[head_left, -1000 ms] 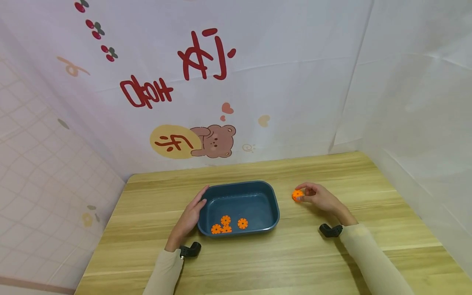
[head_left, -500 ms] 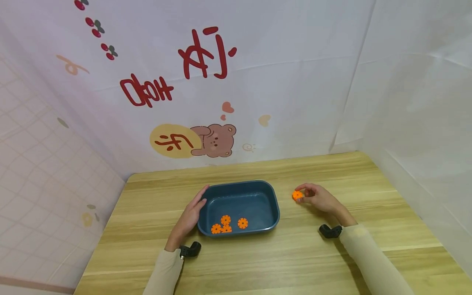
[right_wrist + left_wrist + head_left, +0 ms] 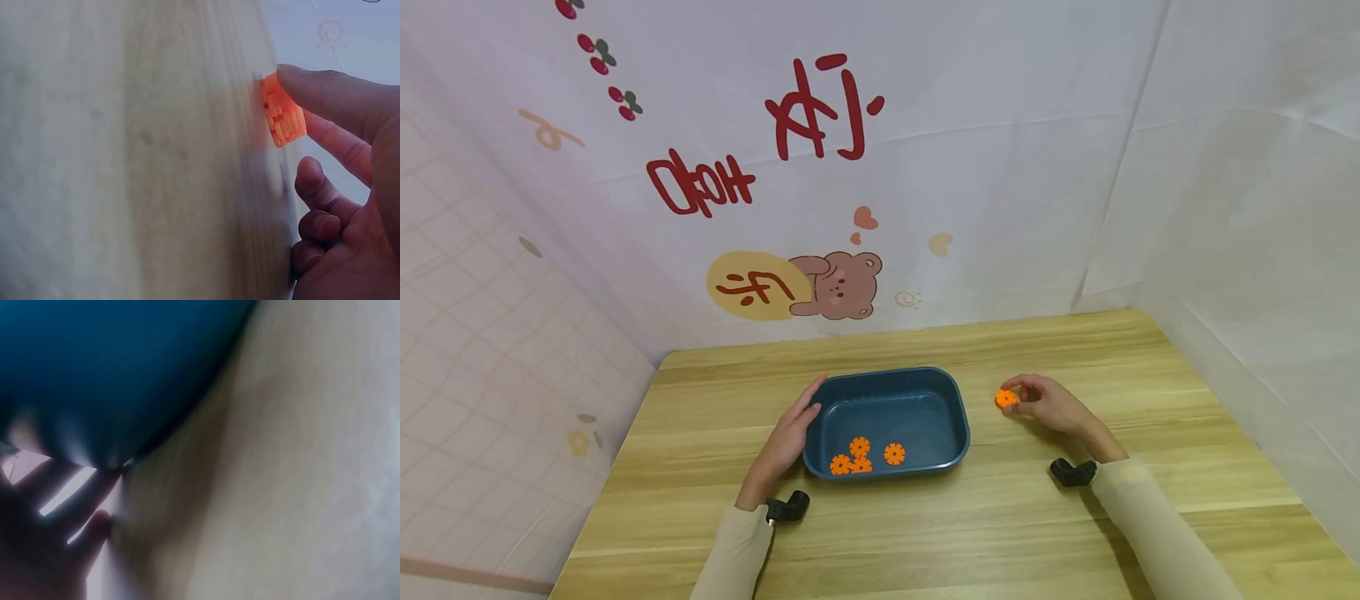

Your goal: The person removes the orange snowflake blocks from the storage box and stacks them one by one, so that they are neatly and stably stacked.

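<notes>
A dark blue rectangular tray (image 3: 961, 425) stands on the wooden table, several orange notched interlocking discs (image 3: 860, 447) lying in its front left part. Fairly straight fingers of my left hand (image 3: 786, 442) rest along the tray's left side. The left wrist view shows these fingers against its blue outer wall, blurred. To the right of the tray, my right hand (image 3: 1051, 407) pinches a small stack of orange interlocking discs (image 3: 284, 115) between thumb and forefinger. That stack sits at the tabletop, its layered edges visible in the right wrist view. The other right fingers are curled in, off the stack.
Behind the wooden table (image 3: 925, 542) hangs a white wall cloth (image 3: 1015, 167) printed with red characters and a bear. More pale cloth borders the left and right sides. A black wrist camera (image 3: 788, 506) sits at each cuff.
Both hands, the tray and the discs stay practically in place. Only a very slight shift of the head view shows.
</notes>
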{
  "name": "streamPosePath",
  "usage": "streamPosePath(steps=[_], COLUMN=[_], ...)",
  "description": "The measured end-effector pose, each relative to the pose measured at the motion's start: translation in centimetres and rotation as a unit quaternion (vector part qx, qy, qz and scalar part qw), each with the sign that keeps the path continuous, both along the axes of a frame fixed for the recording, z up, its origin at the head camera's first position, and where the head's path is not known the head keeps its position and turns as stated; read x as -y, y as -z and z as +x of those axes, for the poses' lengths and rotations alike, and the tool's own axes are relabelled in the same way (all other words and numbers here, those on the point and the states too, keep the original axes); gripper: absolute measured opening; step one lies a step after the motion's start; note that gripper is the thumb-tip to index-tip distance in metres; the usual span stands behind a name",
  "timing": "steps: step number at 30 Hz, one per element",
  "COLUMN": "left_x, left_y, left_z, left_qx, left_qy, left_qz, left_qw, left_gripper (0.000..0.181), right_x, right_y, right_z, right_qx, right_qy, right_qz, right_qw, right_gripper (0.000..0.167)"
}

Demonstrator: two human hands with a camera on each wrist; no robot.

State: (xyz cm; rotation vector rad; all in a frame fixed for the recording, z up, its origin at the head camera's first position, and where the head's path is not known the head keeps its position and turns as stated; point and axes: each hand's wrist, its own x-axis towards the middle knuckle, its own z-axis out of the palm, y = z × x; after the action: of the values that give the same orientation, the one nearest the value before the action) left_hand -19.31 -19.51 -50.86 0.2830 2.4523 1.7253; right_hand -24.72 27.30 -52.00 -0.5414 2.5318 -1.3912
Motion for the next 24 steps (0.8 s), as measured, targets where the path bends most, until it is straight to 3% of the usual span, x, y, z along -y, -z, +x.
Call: streamPosePath(steps=[10,15,19,24], left_x=[-0.1,-0.1,-0.1,-0.1], left_y=[0.2,0.1,0.0,0.0], left_z=[-0.1,-0.1,-0.1,-0.1], left_qx=[-0.003,-0.007,-0.007,-0.006], left_qy=[-0.007,-0.005,-0.006,-0.007], left_qz=[-0.009,-0.009,-0.012,-0.015], left_qw=[0.9999,0.9999,0.9999,0.9998], left_gripper=[0.047,0.047,0.047,0.048], right_x=[0.2,2.4,5.2,9.0], right_y=[-1.0,-2.9,-5.0,-6.8], right_z=[-0.8,-1.0,-0.7,0.2], right_qx=[0.008,-0.021,-0.046,-0.035], right_qy=[0.026,0.031,0.0,-0.054], right_qz=[0.032,0.016,-0.029,-0.064], right_qw=[0.9991,0.9992,0.9985,0.9959], right_gripper=[0.041,0.039,0.037,0.039])
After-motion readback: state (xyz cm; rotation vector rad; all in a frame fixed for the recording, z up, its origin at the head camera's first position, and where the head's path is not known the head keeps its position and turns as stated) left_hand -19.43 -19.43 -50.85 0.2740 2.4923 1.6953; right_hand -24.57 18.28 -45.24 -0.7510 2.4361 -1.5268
